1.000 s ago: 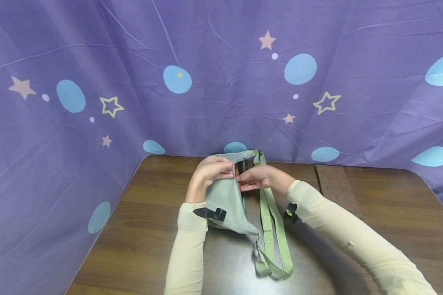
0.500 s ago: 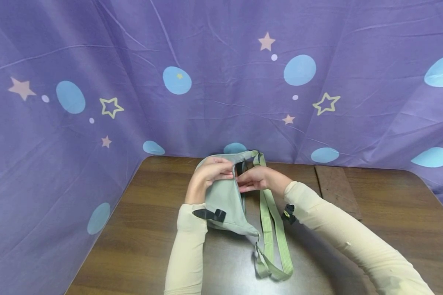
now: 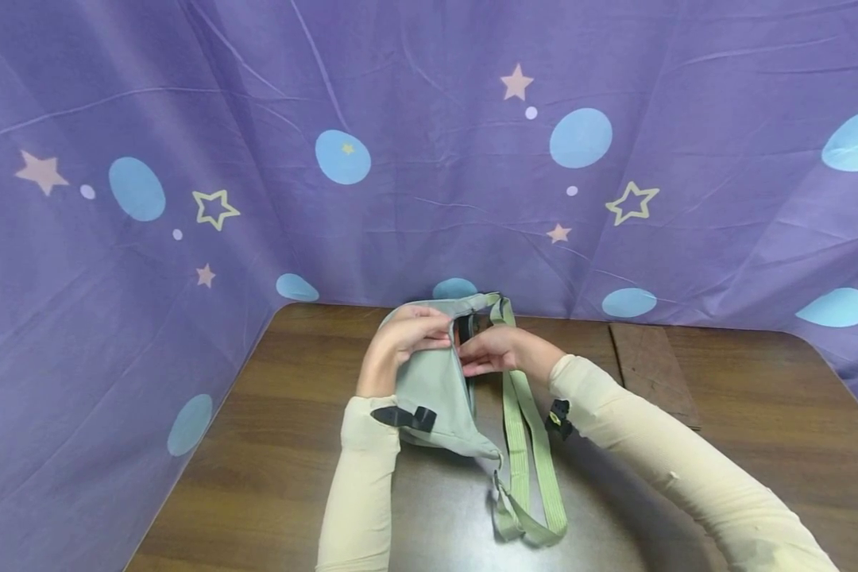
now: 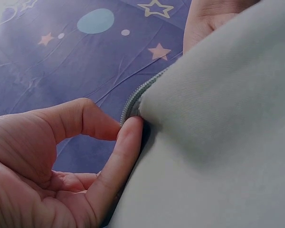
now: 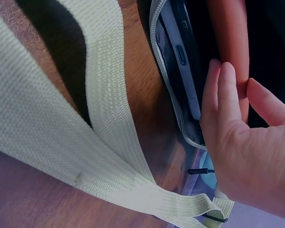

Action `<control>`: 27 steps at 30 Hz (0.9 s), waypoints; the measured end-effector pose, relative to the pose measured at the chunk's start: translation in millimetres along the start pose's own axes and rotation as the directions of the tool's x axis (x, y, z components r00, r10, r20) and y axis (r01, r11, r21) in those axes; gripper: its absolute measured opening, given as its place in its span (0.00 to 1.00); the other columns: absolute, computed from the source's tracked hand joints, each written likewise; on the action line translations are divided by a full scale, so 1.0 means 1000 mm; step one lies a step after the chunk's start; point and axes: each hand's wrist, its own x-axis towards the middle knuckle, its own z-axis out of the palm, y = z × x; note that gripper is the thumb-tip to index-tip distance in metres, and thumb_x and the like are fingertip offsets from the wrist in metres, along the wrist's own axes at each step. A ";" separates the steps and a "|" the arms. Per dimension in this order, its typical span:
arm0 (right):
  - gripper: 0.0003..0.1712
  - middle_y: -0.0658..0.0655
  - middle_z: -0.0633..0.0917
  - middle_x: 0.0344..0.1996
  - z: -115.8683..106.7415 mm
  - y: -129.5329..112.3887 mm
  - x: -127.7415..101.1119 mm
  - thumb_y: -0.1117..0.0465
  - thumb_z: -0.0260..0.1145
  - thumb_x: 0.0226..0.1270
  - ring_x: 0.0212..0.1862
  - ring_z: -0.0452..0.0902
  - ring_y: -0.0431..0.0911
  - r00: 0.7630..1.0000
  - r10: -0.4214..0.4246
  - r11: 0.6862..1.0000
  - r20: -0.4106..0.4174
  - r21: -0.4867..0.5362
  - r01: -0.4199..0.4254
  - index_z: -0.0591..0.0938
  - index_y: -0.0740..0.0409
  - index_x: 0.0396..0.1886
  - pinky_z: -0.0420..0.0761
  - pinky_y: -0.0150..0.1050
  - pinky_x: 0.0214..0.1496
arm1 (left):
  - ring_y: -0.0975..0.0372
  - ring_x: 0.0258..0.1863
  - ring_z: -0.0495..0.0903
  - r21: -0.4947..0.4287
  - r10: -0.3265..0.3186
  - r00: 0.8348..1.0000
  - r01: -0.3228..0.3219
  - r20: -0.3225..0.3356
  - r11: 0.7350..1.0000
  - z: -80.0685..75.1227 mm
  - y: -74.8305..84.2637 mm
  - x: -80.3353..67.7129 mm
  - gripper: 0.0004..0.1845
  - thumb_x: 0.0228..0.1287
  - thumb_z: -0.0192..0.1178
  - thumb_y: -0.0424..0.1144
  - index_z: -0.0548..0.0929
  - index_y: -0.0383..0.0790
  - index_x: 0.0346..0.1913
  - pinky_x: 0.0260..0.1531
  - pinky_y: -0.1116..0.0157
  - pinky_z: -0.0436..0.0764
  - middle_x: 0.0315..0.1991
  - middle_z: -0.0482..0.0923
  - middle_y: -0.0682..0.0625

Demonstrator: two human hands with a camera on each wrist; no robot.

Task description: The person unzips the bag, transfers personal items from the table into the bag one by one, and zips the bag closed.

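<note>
Head view: both hands meet at the far end of a sage-green waist bag (image 3: 436, 389) lying on the dark wood counter (image 3: 272, 445), close to the purple star-print backdrop (image 3: 186, 119). Left hand (image 3: 400, 342) has its grip clamped on the bag's top edge, thumb and forefinger pinching fabric right by the zipper teeth (image 4: 133, 102). Right hand (image 3: 493, 349) sits at the open mouth; its grip looks closed on an orange-red item (image 5: 230, 42) inside, fingertips on it, thumb coming in opposite, though what that item is can't be told.

To do this well, prob. best the left keeps the edge pulled taut and up so the mouth stays wide, while the right works straight along the opening w/o snagging the teeth. A dark flat device (image 5: 190, 57) lies beside the orange piece, so little room.

Materials: bag cloth is soft, matte, fine-weave, slumps easily. Strap (image 3: 529, 453) is ribbed webbing, flat, looped on the counter. Black plastic buckle (image 3: 403, 417) near left sleeve, another clip (image 3: 559, 415) by right sleeve, hard and smooth.
</note>
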 end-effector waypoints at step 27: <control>0.15 0.54 0.84 0.24 0.006 0.000 0.009 0.72 0.57 0.74 0.27 0.82 0.41 0.996 0.025 1.000 -0.089 0.001 -0.025 0.81 0.59 0.26 0.89 0.28 0.34 | 0.66 0.24 0.82 -0.007 0.004 1.000 -0.004 -0.016 1.000 0.002 0.000 -0.002 0.06 0.69 0.56 0.25 0.80 0.26 0.43 0.35 0.73 0.90 0.24 0.80 0.52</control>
